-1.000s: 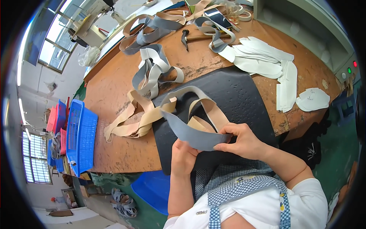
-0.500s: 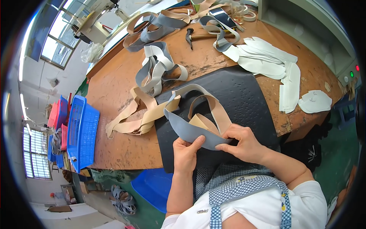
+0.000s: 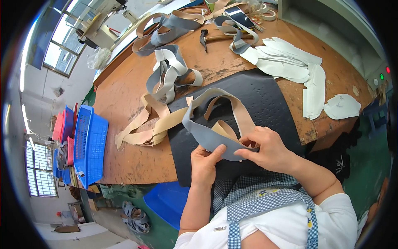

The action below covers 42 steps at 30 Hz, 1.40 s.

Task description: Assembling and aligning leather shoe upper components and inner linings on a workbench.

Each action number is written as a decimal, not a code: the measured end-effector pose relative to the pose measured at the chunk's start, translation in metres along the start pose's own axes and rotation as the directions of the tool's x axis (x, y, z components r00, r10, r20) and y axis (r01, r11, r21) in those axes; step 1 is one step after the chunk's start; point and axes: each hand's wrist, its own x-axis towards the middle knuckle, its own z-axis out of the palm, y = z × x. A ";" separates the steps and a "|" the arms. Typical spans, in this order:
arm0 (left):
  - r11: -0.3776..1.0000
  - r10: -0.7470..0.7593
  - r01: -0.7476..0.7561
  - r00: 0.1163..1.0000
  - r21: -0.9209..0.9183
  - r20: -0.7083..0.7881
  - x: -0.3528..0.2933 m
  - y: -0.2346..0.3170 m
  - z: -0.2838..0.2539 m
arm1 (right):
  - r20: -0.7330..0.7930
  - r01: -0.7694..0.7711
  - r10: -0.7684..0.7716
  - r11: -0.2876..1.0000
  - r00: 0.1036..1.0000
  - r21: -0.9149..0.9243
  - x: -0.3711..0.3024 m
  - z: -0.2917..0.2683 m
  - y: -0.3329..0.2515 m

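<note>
A long strip (image 3: 203, 133), grey-blue on one face and beige on the other, loops above a black mat (image 3: 265, 97). My left hand (image 3: 205, 163) pinches its lower edge, thumb on the grey-blue face and fingers behind. To the right, my right hand (image 3: 266, 147) grips the same strip near its end, thumb and fingers closed on it. The fingertips behind the strip are partly hidden. A beige strip (image 3: 159, 129) lies folded in loose bends left of the mat, and its upper end reaches toward the held loop.
Coiled grey and white strips (image 3: 169, 74) lie beyond the mat, with more grey-beige strips (image 3: 170, 31) farther back. A hammer (image 3: 215, 38) lies near them. White cut pieces (image 3: 290, 62) spread at right. A blue basket (image 3: 89, 145) stands by the table's left edge.
My right hand has shifted slightly right and up along the strip, its fingers now curled more over the edge. The strip's left end has swung a little to the right.
</note>
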 end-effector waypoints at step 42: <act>0.998 0.059 -0.059 0.997 0.001 -0.047 -0.004 0.004 -0.002 | 0.305 -0.402 0.305 0.853 0.902 0.334 -0.001 0.010 -0.001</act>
